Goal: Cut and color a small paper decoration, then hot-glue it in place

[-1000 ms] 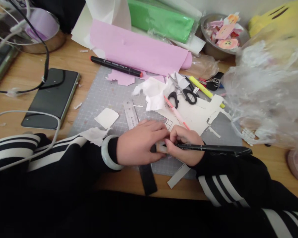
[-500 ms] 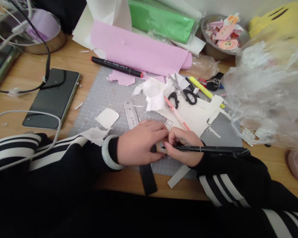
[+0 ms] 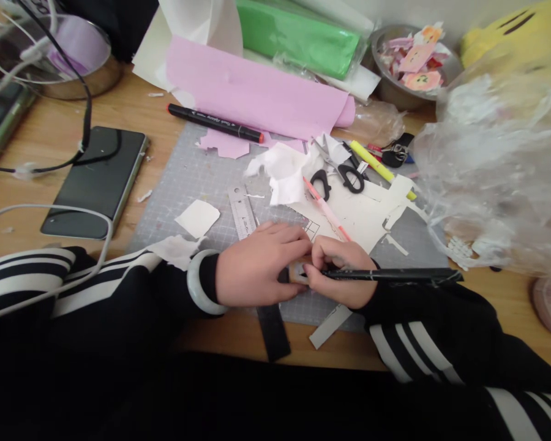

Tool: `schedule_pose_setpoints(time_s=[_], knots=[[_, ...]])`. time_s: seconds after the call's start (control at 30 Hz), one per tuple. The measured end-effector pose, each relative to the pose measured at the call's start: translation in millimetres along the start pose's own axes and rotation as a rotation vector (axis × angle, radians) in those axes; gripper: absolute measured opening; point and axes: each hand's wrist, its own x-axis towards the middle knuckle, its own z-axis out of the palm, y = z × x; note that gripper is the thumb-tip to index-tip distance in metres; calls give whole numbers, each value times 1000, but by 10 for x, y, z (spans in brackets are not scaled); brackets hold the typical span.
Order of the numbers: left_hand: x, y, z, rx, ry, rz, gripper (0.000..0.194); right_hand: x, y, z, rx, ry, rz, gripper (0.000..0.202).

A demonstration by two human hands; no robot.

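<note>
My right hand is closed on a long black pen, whose tip points left toward my other hand. My left hand curls around a small pale piece that is mostly hidden between the fingers. Both hands meet low over the grey cutting mat. A metal ruler lies just beyond my left hand, and a black strip sticks out below it. Near my right hand are a pink pen, a white paper sheet and a pale strip.
Scissors, crumpled tissue and a yellow highlighter lie behind the hands. A phone and cables are left; plastic bags are right. Pink paper, a marker and a metal bowl sit farther back.
The rear end of the black pen has shifted slightly. Both hands keep nearly the same place and grip.
</note>
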Motion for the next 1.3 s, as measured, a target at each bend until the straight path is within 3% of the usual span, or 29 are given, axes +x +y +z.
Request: schedule_pose_setpoints(time_s=[0.7, 1.3], knots=[[-3, -4, 6, 22, -8, 0, 23, 6, 6, 8, -62, 73, -18, 21], [-2, -6, 6, 30, 6, -2, 27, 34, 81, 19, 35, 97, -30, 18]])
